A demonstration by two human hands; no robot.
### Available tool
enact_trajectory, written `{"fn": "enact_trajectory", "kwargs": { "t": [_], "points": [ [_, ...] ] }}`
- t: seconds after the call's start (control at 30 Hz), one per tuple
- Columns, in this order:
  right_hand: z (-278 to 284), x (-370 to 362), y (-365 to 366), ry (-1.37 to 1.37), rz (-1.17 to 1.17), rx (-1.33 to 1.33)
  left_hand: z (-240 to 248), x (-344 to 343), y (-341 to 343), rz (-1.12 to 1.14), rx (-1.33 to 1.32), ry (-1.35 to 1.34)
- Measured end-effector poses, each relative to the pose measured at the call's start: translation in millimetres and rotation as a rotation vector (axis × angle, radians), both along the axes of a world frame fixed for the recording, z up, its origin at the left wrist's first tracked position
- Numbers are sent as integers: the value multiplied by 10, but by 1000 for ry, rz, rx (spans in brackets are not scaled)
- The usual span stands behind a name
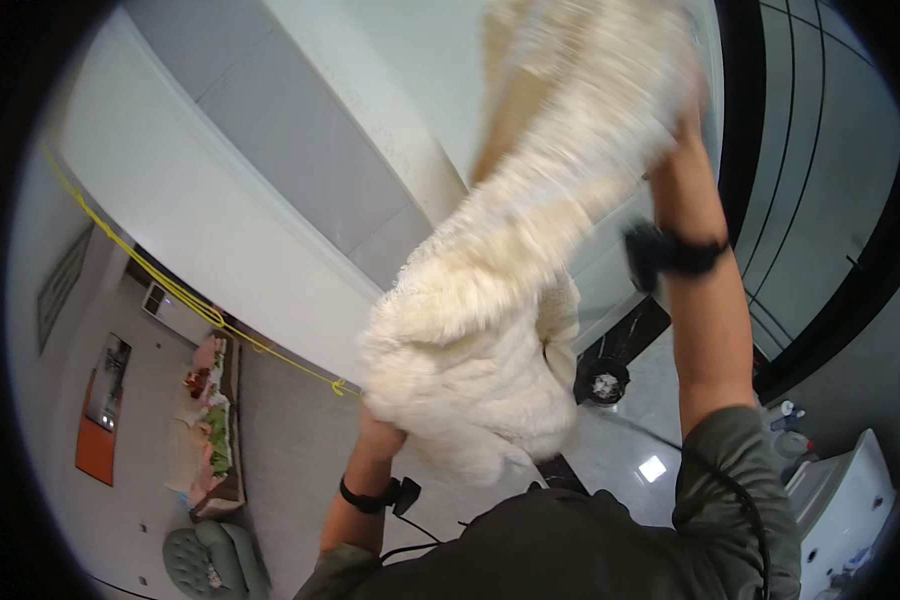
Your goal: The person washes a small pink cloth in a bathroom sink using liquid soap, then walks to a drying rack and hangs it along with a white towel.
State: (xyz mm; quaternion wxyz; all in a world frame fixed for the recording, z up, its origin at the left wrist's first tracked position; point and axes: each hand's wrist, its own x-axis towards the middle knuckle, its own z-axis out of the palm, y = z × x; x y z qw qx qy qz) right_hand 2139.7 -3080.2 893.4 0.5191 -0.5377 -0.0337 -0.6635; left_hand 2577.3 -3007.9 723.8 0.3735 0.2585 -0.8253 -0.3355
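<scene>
A big fluffy cream cloth [490,290] hangs bunched in front of me, smeared by motion along its upper part. Whether it is a garment or a blanket I cannot make out. My right hand [692,95] is raised high at its far right edge and grips it, blurred. Lower down on the left, my left hand [382,432] holds the near edge, its fingers hidden under the pile. A smooth tan patch [505,115] shows at the cloth's upper left side.
A yellow cord [175,285] runs across the left side, reaching the cloth. Beyond are a sofa [220,430], a green tufted chair [205,560] and a white washbasin [850,500]. A black-framed glass door [810,170] stands right; a dark bin [605,383] sits on the floor.
</scene>
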Motion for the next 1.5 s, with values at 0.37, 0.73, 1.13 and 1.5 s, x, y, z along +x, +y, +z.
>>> {"fn": "enact_trajectory", "kwargs": {
  "t": [0.37, 0.73, 1.13, 1.5],
  "points": [
    [-3237, 1439, 2367, 238, -178, 730, -1310, -777, 76, -501, 494, -461],
    [-3962, 1207, 3938, 434, -47, 1198, -2580, 412, 1330, -788, 876, -428],
    [-4647, 1663, 3582, 543, -19, 1267, -3387, 1747, 2129, -98, 916, -260],
    [-4887, 2835, 2314, 739, 196, 1228, -3916, 2768, 2783, 401, 1544, 206]
  ]
}}
